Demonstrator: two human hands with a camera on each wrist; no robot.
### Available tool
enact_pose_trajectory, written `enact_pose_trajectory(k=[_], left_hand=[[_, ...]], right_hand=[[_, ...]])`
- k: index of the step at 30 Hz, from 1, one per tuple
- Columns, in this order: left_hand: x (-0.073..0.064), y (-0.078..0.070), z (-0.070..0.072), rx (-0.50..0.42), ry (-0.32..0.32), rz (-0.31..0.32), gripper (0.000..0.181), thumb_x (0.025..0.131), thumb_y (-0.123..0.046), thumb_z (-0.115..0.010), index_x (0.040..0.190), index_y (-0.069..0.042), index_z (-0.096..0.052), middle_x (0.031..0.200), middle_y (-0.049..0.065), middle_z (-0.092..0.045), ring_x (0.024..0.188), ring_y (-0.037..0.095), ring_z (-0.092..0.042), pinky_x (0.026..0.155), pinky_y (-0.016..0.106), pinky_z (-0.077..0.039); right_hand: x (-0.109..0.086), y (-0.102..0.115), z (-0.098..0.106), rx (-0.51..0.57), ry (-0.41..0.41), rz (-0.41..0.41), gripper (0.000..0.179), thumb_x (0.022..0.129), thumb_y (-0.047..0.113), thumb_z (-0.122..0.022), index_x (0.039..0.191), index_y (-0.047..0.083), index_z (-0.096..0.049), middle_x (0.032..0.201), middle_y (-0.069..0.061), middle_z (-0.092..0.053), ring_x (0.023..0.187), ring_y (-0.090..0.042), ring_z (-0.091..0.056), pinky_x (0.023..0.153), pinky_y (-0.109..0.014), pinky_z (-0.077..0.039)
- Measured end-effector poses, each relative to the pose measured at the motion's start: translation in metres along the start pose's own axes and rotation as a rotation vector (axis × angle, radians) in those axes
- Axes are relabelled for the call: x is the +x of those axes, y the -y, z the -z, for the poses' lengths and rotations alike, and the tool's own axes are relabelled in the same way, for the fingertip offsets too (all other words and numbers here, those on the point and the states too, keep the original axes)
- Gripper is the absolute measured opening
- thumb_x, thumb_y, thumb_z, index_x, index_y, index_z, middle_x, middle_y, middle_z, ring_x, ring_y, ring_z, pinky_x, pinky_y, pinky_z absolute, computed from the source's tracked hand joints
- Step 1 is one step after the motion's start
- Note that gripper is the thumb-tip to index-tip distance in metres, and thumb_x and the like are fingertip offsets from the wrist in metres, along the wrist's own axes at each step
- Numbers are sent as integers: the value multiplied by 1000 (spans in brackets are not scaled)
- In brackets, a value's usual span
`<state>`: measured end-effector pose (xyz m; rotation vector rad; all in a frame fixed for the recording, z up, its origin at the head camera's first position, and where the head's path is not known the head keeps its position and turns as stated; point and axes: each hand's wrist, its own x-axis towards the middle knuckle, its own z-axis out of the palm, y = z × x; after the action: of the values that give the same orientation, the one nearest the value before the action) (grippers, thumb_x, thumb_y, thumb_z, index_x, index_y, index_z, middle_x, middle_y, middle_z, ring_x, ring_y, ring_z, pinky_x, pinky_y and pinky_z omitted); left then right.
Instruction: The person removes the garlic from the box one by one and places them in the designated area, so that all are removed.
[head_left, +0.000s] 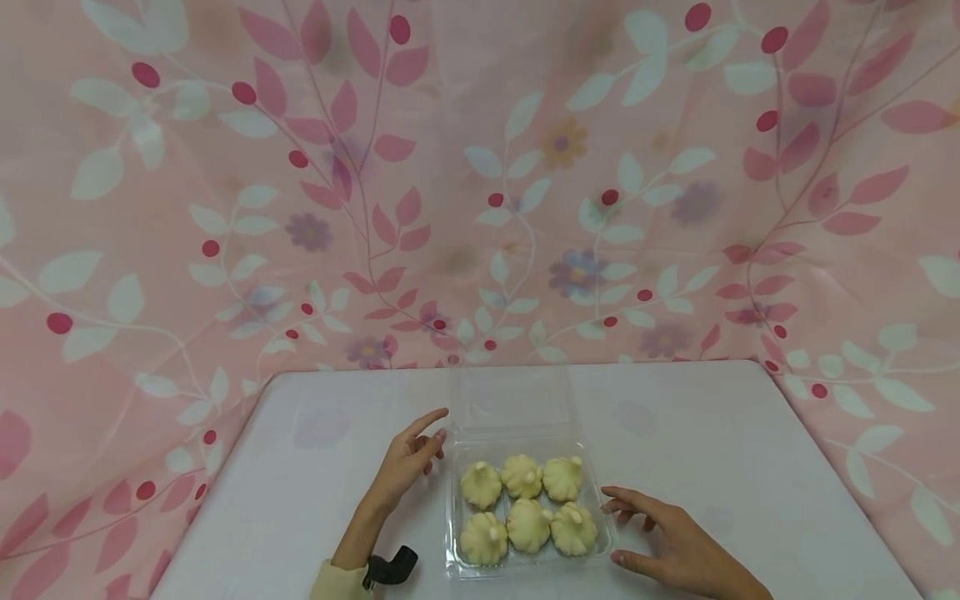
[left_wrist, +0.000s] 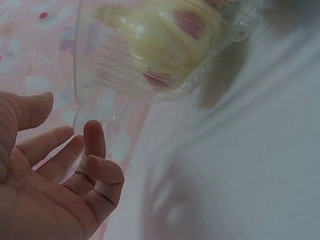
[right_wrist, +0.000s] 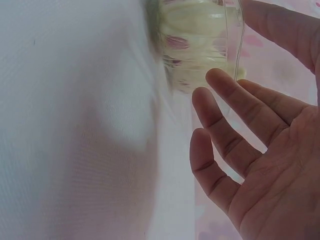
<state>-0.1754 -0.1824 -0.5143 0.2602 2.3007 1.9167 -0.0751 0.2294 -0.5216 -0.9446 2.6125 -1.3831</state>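
Observation:
A clear plastic clamshell box (head_left: 454,570) lies on the table with its lid (head_left: 513,398) folded back away from me. In it sit several pale yellow, ridged garlic bulbs (head_left: 528,525) with short stems, in two rows. My left hand (head_left: 405,462) is beside the left side of the box, index finger stretched toward the hinge. In the left wrist view its fingertips (left_wrist: 94,137) come close under the clear rim. At the right side is my right hand (head_left: 667,537), thumb and fingers spread, fingertips right at the rim. Neither hand grips anything.
The table (head_left: 300,467) has a white cover. Behind and around it hangs a pink cloth (head_left: 450,208) printed with leaves, berries and flowers. A black strap piece (head_left: 393,567) juts out from my left wrist, by the pale sleeve (head_left: 337,579).

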Motion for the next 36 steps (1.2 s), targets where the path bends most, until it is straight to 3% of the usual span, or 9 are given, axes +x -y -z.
enact_pose_trajectory(k=[5,11,18,23,27,33,36], left_hand=[[0,7,-1,5,0,3,46,100,-19,-60,143,-7,-50,83,22,-63,62,26,-51,54,29,-45],[-2,11,-1,43,20,2,47,100,-24,-61,142,-7,-51,84,18,-65,61,28,-53,53,29,-46],[-4,11,-1,71,33,49,48,100,-21,-60,144,-5,-47,86,20,-66,61,27,-52,52,29,-43],[-7,-1,-2,77,74,57,49,101,-14,-57,146,-1,-42,89,31,-63,64,37,-51,53,30,-44],[-9,-7,-4,90,100,59,51,102,-13,-56,147,1,-39,90,31,-63,66,39,-51,55,31,-45],[-7,6,-3,105,95,46,54,101,-21,-58,149,-6,-39,90,22,-65,71,32,-55,55,30,-45],[-6,10,-2,105,100,33,55,100,-25,-60,149,-8,-39,99,21,-65,75,30,-57,54,29,-46]], right_hand=[[-1,0,-1,-2,2,12,69,87,24,-78,145,7,-45,120,-3,-66,98,-15,-63,69,-30,-51],[0,2,-1,-4,7,-17,70,86,25,-79,145,10,-46,120,0,-66,102,-14,-62,73,-30,-51],[1,5,-1,-6,2,28,69,87,23,-78,145,7,-46,119,-2,-66,101,-15,-62,70,-30,-51],[1,5,-1,-6,-1,15,69,86,25,-78,145,8,-46,118,0,-66,100,-15,-63,70,-30,-51],[1,6,-1,-3,5,-1,69,87,27,-78,145,9,-45,117,0,-66,99,-14,-62,71,-30,-51],[0,6,-1,-2,3,-4,69,87,26,-78,145,9,-46,117,0,-66,99,-14,-62,70,-30,-51],[0,7,0,4,8,-9,68,87,27,-77,145,9,-46,117,0,-66,96,-14,-62,70,-30,-51]])
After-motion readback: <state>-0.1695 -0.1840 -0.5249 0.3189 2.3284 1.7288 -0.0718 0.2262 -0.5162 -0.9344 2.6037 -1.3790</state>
